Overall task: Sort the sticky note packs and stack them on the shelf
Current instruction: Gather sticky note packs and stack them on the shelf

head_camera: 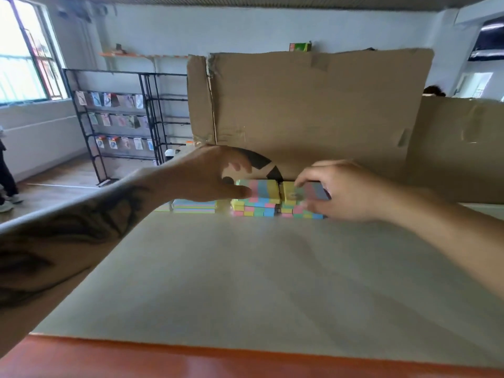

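Hands meet at the shelf's back: your left hand (215,174) pinches one striped pastel sticky note pack (259,189); your right hand (341,190) grips the neighbouring striped pack (305,193), both atop multicoloured stacks (256,208).

Daylight floods in from a window (24,50) at upper left, its panes blown out to near white, and leaves the room evenly bright. The pale bench (259,268) carries only soft, faint shadows, darkest just under the right hand (341,190) and beneath the coloured sticky note packs (257,199). Both hands are smeared by motion blur, the right hand more than the left hand (215,173). The wide-angle lens bows straight lines near the edges; the metal rack (120,124) leans and the forearms look stretched. The orange front edge (191,361) lies out of focus, and fine detail is soft throughout.
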Demonstrator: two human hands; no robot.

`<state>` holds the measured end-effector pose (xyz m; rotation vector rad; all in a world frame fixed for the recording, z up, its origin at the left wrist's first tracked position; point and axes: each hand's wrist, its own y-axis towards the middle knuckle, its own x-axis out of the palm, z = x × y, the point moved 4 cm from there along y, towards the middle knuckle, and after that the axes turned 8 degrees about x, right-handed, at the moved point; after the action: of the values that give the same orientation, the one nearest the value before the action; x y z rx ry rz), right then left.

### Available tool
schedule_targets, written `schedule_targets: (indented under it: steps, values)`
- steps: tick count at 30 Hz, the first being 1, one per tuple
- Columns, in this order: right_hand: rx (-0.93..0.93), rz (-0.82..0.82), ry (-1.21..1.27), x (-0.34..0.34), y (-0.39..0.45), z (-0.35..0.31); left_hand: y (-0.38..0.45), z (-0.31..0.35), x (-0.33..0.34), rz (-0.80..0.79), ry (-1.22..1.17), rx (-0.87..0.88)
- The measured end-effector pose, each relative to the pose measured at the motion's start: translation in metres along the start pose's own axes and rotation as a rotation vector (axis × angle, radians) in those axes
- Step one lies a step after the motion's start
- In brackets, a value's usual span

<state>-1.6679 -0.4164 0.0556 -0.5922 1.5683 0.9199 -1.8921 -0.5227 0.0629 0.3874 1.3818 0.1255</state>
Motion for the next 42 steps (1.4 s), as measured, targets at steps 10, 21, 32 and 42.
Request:
schedule_targets:
  steps: [10,21,32,42]
  values:
    - [0.004,-0.068,-0.072,0.019,0.025,0.015,0.029,0.018,0.047,-0.192,0.043,0.106]
    - [-0.019,-0.044,0.017,0.020,0.025,0.021,0.027,0.022,0.047,-0.124,0.021,0.064]
    - [0.157,-0.128,0.233,-0.007,-0.009,0.102,0.069,0.093,0.056,-0.049,0.098,0.049]
    - [0.136,-0.132,0.277,0.003,-0.013,0.118,0.088,0.108,0.080,-0.094,0.075,0.001]
